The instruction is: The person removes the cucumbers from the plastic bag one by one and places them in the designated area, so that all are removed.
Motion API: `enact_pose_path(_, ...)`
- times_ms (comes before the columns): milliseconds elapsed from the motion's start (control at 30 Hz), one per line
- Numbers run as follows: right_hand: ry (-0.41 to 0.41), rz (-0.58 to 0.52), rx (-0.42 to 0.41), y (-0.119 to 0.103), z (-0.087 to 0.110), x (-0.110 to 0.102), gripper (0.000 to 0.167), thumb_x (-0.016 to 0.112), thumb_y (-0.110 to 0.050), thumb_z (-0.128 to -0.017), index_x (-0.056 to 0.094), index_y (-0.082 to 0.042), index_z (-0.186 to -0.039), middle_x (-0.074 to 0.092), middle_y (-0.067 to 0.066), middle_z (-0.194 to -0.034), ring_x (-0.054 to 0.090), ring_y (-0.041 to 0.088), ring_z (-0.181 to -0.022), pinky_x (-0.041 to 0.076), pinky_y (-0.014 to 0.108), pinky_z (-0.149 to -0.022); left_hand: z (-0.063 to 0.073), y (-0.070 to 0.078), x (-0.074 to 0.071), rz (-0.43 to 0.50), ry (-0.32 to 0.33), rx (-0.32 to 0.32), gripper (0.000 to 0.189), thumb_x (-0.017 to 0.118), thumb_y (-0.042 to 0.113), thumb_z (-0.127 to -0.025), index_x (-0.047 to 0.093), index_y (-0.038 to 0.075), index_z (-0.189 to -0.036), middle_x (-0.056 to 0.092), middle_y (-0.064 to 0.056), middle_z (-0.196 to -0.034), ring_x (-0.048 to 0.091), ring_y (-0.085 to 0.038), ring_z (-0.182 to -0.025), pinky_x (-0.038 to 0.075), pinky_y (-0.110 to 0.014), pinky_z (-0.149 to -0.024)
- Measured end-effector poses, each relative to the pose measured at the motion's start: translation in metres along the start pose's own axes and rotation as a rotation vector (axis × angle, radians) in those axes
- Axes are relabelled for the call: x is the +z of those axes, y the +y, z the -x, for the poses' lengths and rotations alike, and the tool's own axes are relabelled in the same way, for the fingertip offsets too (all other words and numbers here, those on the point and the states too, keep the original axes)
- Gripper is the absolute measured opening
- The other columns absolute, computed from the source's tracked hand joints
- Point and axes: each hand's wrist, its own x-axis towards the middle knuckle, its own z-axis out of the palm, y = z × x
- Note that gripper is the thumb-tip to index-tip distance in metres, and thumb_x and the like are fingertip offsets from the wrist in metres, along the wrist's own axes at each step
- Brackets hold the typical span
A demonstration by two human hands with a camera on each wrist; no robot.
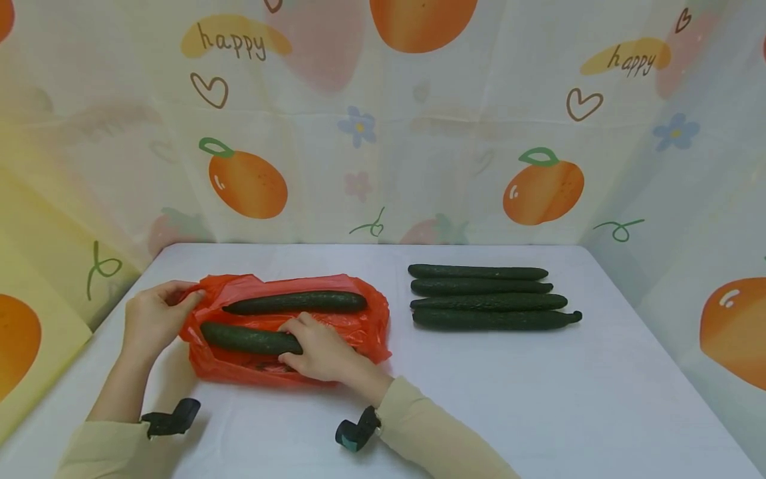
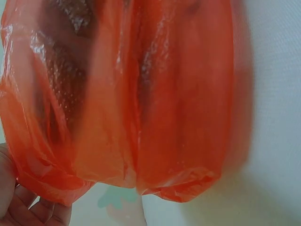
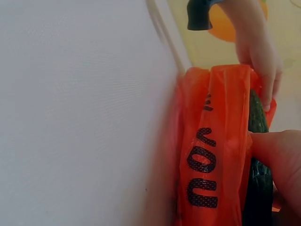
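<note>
A red plastic bag [image 1: 374, 313] lies on the left half of the table with its mouth spread wide. My left hand [image 1: 152, 316] pinches the bag's left edge between thumb and fingers. In the bag's opening, a dark green cucumber [image 1: 245, 338] has its right end gripped by my right hand [image 1: 326, 349]; the right wrist view shows the thumb [image 3: 277, 150] along this cucumber [image 3: 259, 193]. Behind it, a second cucumber [image 1: 305, 302] lies in the bag, untouched. Through the red film [image 2: 188, 103] in the left wrist view, dark shapes show, partly blurred.
Several cucumbers [image 1: 491, 303] lie side by side in a row at the back right of the white table [image 1: 509, 399]. A printed curtain [image 1: 395, 146] hangs behind the table and at both sides. Each wrist wears a black camera [image 1: 358, 429].
</note>
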Motion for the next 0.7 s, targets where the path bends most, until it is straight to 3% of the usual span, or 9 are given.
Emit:
enact_pose_path(267, 0.032, -0.031, 0.005, 0.001, 0.002, -0.007, 0.042, 0.065, -0.032, -0.085, 0.053, -0.018, -0.123, 0.051, -0.003, -0.107, 0.053, 0.005, -0.09, 0.047, 0.017, -0.078, 0.0, -0.002, -0.002, -0.001, 0.011, 0.021, 0.036, 0.056, 0.032, -0.09, 0.065, 0.002, -0.108, 0.066, -0.022, -0.096, 0.053, -0.027, -0.088, 0.042, -0.014, -0.052)
enact_pose_path(467, 0.083, -0.006, -0.057, -0.002, 0.001, -0.012, 0.041, 0.064, -0.033, -0.086, 0.053, -0.019, -0.122, 0.05, -0.004, -0.105, 0.052, 0.004, -0.088, 0.045, 0.014, -0.076, 0.001, -0.002, -0.001, -0.016, 0.039, 0.046, 0.034, 0.058, 0.03, -0.089, 0.066, 0.001, -0.105, 0.067, -0.022, -0.093, 0.054, -0.025, -0.086, 0.04, -0.02, -0.057)
enact_pose_path(700, 0.165, 0.023, -0.158, -0.006, -0.001, -0.023, 0.042, 0.064, -0.032, -0.086, 0.052, -0.019, -0.124, 0.05, -0.005, -0.106, 0.05, 0.002, -0.089, 0.043, 0.01, -0.077, 0.001, 0.0, 0.0, 0.005, 0.022, 0.046, 0.034, 0.056, 0.028, -0.091, 0.065, -0.001, -0.107, 0.066, -0.025, -0.097, 0.054, -0.034, -0.091, 0.038, -0.03, -0.064)
